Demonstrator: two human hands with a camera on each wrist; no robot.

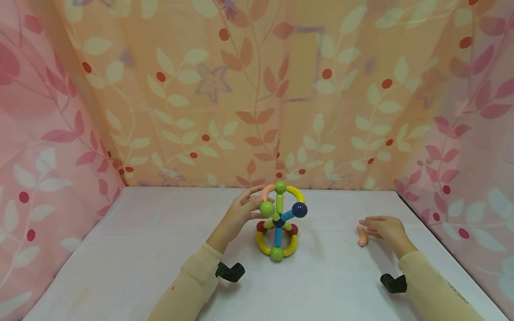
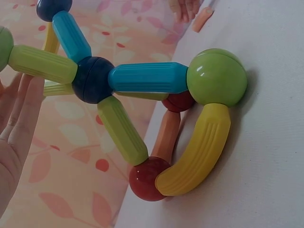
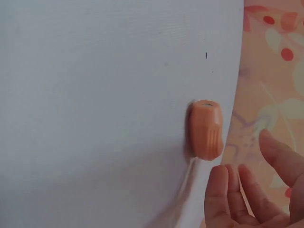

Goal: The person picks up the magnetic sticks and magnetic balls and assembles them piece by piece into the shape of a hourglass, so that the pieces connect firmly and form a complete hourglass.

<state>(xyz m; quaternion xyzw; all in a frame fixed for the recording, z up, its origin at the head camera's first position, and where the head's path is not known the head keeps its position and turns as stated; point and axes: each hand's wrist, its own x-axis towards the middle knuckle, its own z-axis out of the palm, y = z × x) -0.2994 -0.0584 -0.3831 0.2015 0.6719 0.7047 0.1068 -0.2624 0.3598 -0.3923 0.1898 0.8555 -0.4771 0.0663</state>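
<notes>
A magnetic ball-and-rod structure [image 1: 278,236] stands upright on the table, with a dark blue ball [image 2: 93,80] at its centre. Straight blue and green rods spread from that ball; curved yellow and orange rods form arcs above and below. My left hand [image 1: 243,210] is at the structure's upper left, its fairly straight fingers beside the upper curved orange rod [image 1: 267,192] and green ball [image 1: 267,209]. Over at the right, a loose curved orange rod [image 1: 362,236] lies on the table. My right hand [image 1: 387,230] hovers close beside it, thumb and fingers apart with nothing between them.
The white-covered table [image 1: 160,232] reaches back to a floral curtain [image 1: 192,116], with more patterned cloth along both sides. A black wrist device [image 1: 230,272] sits at the left sleeve, and a similar one [image 1: 393,283] at the right sleeve.
</notes>
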